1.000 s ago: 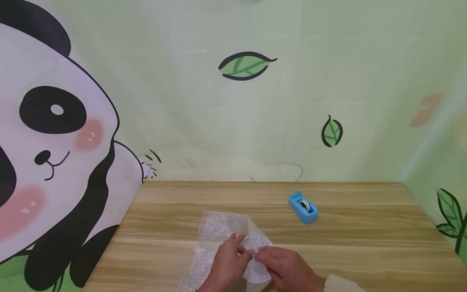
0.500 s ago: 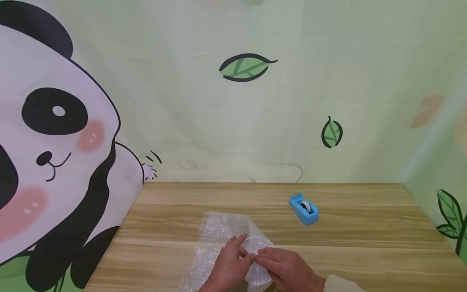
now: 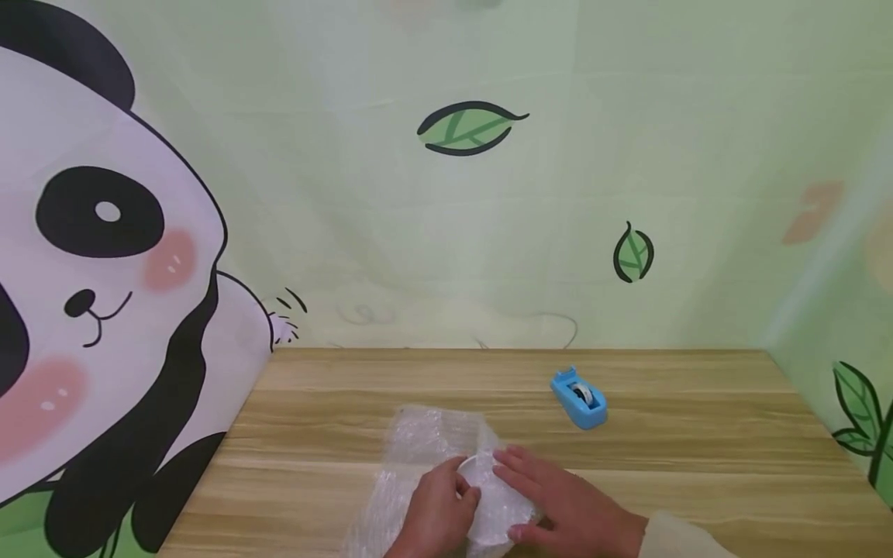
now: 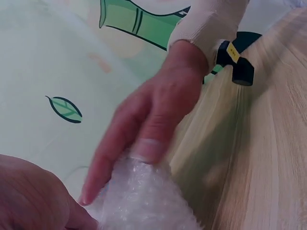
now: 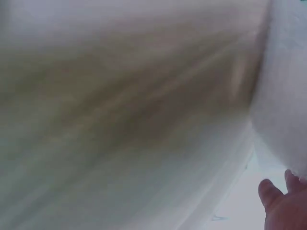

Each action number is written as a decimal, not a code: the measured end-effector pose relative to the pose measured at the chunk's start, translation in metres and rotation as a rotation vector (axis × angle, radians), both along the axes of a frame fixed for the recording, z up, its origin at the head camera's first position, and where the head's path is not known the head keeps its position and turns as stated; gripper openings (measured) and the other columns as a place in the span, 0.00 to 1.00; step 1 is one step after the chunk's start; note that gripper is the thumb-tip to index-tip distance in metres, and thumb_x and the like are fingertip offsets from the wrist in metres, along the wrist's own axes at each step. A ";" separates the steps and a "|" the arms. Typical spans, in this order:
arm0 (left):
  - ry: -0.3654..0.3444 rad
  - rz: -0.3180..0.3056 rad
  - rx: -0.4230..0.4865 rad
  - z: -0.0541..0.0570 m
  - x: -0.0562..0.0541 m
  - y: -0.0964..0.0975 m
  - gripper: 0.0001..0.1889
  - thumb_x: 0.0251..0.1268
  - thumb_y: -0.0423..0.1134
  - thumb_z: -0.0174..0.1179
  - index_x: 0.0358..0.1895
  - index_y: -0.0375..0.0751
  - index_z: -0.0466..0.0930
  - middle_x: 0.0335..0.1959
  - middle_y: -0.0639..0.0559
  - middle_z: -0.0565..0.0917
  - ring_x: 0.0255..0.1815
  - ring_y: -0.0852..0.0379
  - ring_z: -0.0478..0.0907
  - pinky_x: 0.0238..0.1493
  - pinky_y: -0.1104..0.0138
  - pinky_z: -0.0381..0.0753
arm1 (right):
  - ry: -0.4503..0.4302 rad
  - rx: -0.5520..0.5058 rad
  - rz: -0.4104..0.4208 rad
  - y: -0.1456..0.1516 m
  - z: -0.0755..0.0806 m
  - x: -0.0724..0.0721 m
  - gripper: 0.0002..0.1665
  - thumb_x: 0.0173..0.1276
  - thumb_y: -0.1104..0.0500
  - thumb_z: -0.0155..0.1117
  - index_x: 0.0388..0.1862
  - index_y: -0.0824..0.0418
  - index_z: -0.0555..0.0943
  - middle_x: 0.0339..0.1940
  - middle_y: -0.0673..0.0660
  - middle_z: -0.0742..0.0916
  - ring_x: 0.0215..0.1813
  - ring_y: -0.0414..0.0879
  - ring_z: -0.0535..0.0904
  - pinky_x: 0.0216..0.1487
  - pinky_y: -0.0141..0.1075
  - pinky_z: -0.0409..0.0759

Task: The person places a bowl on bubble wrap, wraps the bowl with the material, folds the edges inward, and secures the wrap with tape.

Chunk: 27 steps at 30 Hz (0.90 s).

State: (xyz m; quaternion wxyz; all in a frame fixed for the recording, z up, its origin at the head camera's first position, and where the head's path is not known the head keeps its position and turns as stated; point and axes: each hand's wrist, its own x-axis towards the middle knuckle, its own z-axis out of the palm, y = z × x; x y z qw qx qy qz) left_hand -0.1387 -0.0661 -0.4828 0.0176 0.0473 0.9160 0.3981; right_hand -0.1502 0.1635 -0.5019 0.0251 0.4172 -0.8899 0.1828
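A sheet of clear bubble wrap [image 3: 418, 442] lies near the table's front edge, folded partly over a white round-rimmed object [image 3: 471, 465]. Most of that object is covered, so its kind cannot be told. My left hand [image 3: 439, 504] holds the wrapped bundle at its left side, fingers curled by the rim. On the right, my right hand [image 3: 565, 496] rests on the wrap with fingers stretched out and spread. In the left wrist view the right hand [image 4: 158, 105] reaches down onto the bubble wrap [image 4: 144, 201]. The right wrist view is blurred, with fingertips at its lower right.
A blue tape dispenser [image 3: 580, 398] with a roll of tape stands farther back, right of the wrap. The wooden table [image 3: 698, 418] meets a green backdrop [image 3: 349, 194] printed with a panda and leaves.
The right hand has let go of the pinched wrap edge near the middle and spread its fingers over the right side. The wrap flap has shifted slightly right; the left hand stays by the rim.
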 end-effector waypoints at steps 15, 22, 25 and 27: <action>0.038 0.010 -0.054 -0.005 -0.001 0.000 0.10 0.58 0.34 0.68 0.20 0.43 0.80 0.27 0.47 0.86 0.31 0.52 0.83 0.32 0.59 0.81 | 0.222 0.220 0.249 0.005 -0.013 -0.005 0.37 0.83 0.38 0.43 0.84 0.50 0.60 0.84 0.46 0.68 0.82 0.48 0.67 0.79 0.43 0.69; 0.020 0.019 -0.031 -0.005 0.000 0.000 0.10 0.58 0.36 0.69 0.20 0.41 0.84 0.23 0.49 0.85 0.25 0.56 0.79 0.28 0.62 0.76 | 0.267 0.213 0.314 0.007 -0.007 -0.012 0.34 0.84 0.41 0.44 0.81 0.54 0.66 0.81 0.48 0.73 0.80 0.48 0.71 0.71 0.47 0.79; 0.002 0.016 -0.019 -0.004 0.000 -0.001 0.08 0.58 0.38 0.70 0.23 0.41 0.86 0.24 0.49 0.86 0.25 0.57 0.78 0.28 0.63 0.75 | 0.279 0.219 0.328 0.009 -0.005 -0.014 0.33 0.84 0.42 0.43 0.81 0.54 0.67 0.81 0.48 0.73 0.80 0.48 0.72 0.71 0.47 0.79; 0.014 0.011 -0.013 -0.002 -0.001 -0.004 0.07 0.59 0.39 0.70 0.25 0.42 0.86 0.26 0.49 0.87 0.27 0.57 0.78 0.29 0.64 0.75 | 0.267 0.230 0.334 0.009 -0.003 -0.014 0.33 0.84 0.42 0.44 0.81 0.54 0.67 0.81 0.48 0.72 0.80 0.48 0.71 0.72 0.47 0.78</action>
